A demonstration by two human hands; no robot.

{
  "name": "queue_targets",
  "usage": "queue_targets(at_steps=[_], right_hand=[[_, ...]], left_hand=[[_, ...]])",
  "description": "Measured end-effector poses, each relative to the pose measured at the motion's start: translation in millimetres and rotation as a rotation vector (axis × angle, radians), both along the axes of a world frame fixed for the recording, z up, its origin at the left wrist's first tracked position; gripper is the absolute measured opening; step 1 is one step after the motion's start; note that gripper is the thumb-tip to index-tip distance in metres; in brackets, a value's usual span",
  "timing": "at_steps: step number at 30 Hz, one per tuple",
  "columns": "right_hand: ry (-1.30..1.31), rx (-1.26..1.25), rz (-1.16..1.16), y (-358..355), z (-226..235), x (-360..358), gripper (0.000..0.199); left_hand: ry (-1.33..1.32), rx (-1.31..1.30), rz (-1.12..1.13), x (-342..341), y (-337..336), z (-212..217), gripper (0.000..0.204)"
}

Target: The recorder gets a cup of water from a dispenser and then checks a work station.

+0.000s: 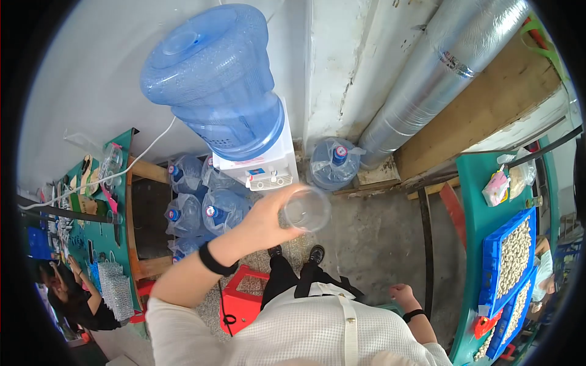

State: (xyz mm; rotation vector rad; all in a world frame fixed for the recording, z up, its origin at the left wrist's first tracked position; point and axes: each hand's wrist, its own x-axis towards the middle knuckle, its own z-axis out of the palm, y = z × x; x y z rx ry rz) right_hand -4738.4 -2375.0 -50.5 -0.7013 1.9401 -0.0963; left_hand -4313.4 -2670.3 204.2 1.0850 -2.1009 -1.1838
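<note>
In the head view, the left hand (268, 210) grasps a clear cup (308, 209), with the thumb on one side and the fingers on the other. The cup is just beside the front of a white water dispenser (271, 182); whether they touch, I cannot tell. A large blue bottle (223, 91) stands upside down on the dispenser. The right hand (403, 295) hangs low on the other side of the body, well apart from the cup, its fingers curled in; whether it holds anything, I cannot tell. Bagged water bottles (224, 210) stand on the left of the dispenser, and another bottle (332, 168) is near the foot of a silver pipe (421, 91). A red stool (241, 308) is below the left forearm. On the far right, a green desk (476, 177) carries blue trays (490, 262) of small pale pieces (514, 256)
</note>
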Motion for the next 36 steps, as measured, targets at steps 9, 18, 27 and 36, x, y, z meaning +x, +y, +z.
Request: queue_targets(at_steps=[9, 18, 27, 36], right_hand=[[0.02, -0.033, -0.045, -20.2, 22.4, 22.7, 0.026], [0.055, -0.076, -0.086, 14.7, -5.4, 1.0, 0.027], [0.021, -0.056, -0.172, 14.7, -12.0, 9.1, 0.025], [0.066, -0.098, -0.165, -1.5, -14.7, 27.1, 0.024]], left_hand=[[0.034, 0.932, 0.349, 60.1, 28.8, -180.6, 0.053], [0.088, 0.961, 0.323, 20.1, -27.4, -129.5, 0.047], [0.25, 0.533, 0.301, 10.0, 28.5, -110.1, 0.069], [0.221, 0.098, 0.137, -22.2, 21.7, -40.4, 0.067]])
